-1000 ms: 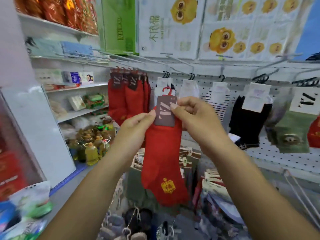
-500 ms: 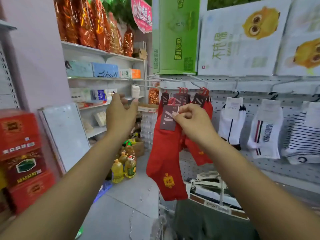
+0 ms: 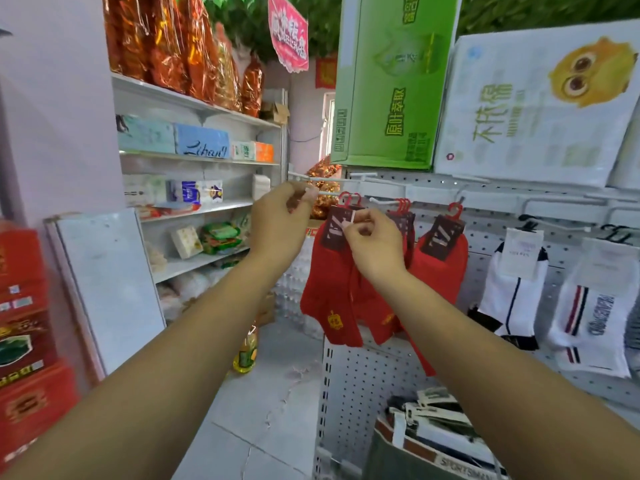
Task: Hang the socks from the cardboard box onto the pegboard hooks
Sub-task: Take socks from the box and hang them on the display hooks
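Observation:
My right hand (image 3: pixel 372 245) pinches the dark label of a red sock pair (image 3: pixel 330 299), whose red hanger sits at a long white peg hook (image 3: pixel 329 193) on the pegboard (image 3: pixel 360 382). My left hand (image 3: pixel 278 221) grips the free tip of that hook. More red socks (image 3: pixel 440 258) hang on hooks to the right. White socks (image 3: pixel 512 292) with stripes hang further right. Packaged socks (image 3: pixel 436 420) lie in a container at the bottom right; its walls are mostly cut off.
Shelves (image 3: pixel 197 157) with boxed goods stand at the left. A green carton (image 3: pixel 391 81) and white packs (image 3: pixel 533 105) sit above the pegboard. An oil bottle (image 3: pixel 245 351) stands on the grey floor. Red boxes (image 3: pixel 24 327) are stacked at the far left.
My right hand has carried the red sock pair up to the hook. My left hand let go of the label and took hold of the hook's tip. The view turned left and up.

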